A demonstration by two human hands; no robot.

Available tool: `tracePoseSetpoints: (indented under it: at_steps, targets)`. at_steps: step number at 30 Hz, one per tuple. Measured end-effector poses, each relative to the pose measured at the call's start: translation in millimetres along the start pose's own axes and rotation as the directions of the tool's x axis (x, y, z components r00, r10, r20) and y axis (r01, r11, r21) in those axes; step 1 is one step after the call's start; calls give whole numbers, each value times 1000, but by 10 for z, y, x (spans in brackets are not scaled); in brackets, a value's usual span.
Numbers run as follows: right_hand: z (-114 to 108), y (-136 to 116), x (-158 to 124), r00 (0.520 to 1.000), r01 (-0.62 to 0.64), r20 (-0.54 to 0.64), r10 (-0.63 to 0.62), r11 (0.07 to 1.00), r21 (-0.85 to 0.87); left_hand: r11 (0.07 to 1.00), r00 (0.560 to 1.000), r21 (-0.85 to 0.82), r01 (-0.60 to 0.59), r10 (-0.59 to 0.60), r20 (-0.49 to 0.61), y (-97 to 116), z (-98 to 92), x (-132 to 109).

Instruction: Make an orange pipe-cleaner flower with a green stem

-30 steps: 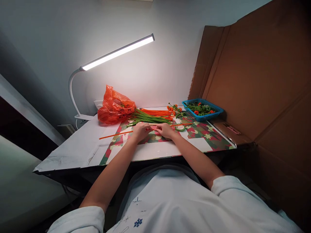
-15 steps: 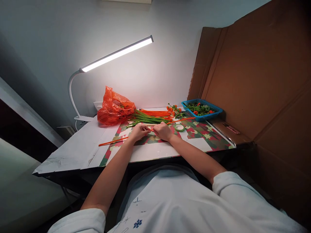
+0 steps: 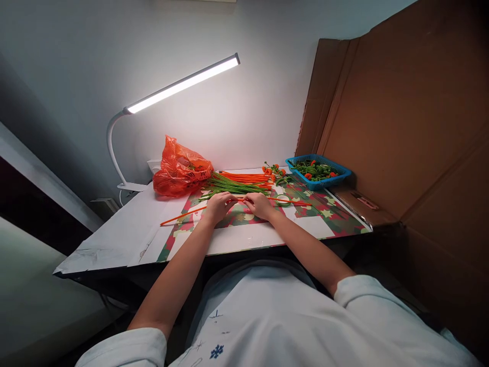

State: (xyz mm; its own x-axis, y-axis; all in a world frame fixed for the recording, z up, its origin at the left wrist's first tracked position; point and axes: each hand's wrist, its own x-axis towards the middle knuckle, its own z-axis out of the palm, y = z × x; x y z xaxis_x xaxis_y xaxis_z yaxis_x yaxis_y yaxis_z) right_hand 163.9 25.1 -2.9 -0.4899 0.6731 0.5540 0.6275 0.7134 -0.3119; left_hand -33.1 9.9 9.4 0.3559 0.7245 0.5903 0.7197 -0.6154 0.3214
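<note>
Fuzzy orange pipe cleaner (image 3: 183, 216) lengths stick out on both sides of my hands, and a short orange bit shows between the fingertips. Whether this is one piece or two joined, I cannot tell. My left hand (image 3: 220, 206) is closed in a pinch on the left part. My right hand (image 3: 259, 205) pinches the right part, whose free end reaches over a roll of green tape (image 3: 283, 200). Just behind the hands lie a bundle of green pipe cleaners (image 3: 239, 184) and several orange pipe cleaners (image 3: 248, 178).
A red plastic bag (image 3: 181, 173) sits at the back left, beside a lit clamp lamp (image 3: 183, 84). Small orange flowers (image 3: 270, 172) lie near a blue basket (image 3: 336, 179) of green and orange pieces. Tall cardboard (image 3: 401, 102) stands on the right.
The orange pipe cleaner's right end has swung down and now crosses the tape roll. Its left end has shifted slightly right and up. Both hands have drawn a little closer to level.
</note>
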Motion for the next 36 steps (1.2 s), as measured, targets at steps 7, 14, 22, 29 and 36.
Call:
tracePoseSetpoints:
  at_steps: [7,14,22,29,36]
  targets:
    - [9,4,13,998,55,17,-54,997,-57,991,994,-80,105,-103,39,-22,37,-8]
    - [17,-24,19,987,152,68,-143,977,-147,945,954,-183,273,-242,175,-82,51,-56]
    - [17,-40,28,995,100,41,-95,987,-127,948,956,-169,268,-241,169,-59,60,-31]
    - [50,28,-6,1000,-7,25,7,1000,-5,987,984,-58,151,-145,106,53,42,-5]
    - [36,41,-16,998,13,64,-15,999,37,995,986,-42,95,-88,140,70,3,-7]
